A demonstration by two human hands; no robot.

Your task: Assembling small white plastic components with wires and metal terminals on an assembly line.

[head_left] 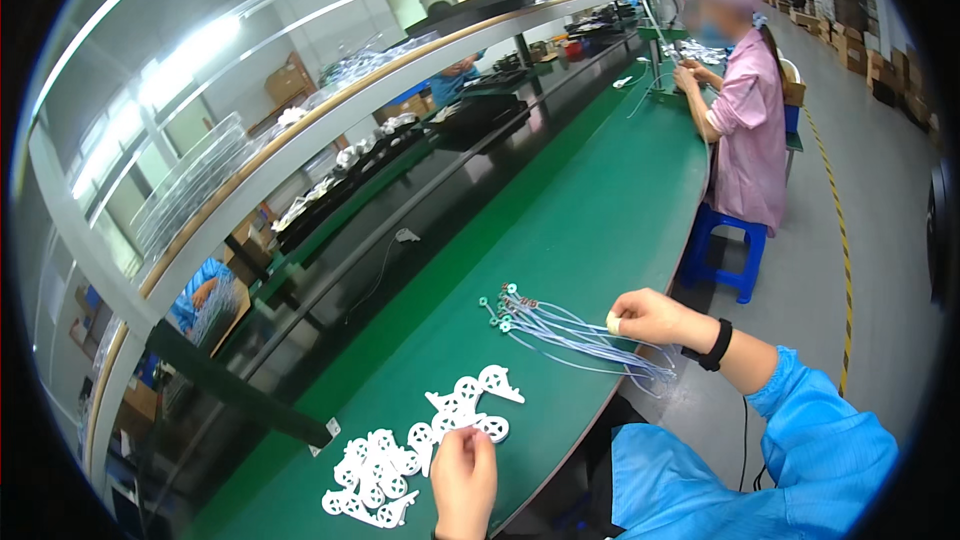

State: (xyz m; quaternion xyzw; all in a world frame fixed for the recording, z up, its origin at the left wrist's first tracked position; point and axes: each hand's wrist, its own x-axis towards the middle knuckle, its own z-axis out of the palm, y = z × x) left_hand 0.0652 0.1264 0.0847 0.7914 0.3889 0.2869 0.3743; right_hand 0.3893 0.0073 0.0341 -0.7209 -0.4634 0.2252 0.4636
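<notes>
My left hand (465,480) is closed, fingers curled, at the near edge of a group of white plastic wheel-like parts (372,470). One white part (492,428) shows just beyond its fingertips; whatever the fingers hold is hidden. To the right, my right hand (648,316) is closed in a pinch over a bundle of thin bluish-white cables (575,340). A pale yellowish cover shows at its fingertip, and I cannot make out what is pinched. The cables have small round green and brown ends on the far left and hang past the table's near edge.
The green table (600,210) curves away to a co-worker (745,130) in pink, seated on a blue stool (725,245). A rail-and-shelf frame (240,180) runs along its left side, with a dark post (240,385) near the white parts. Boxes (850,50) line the aisle.
</notes>
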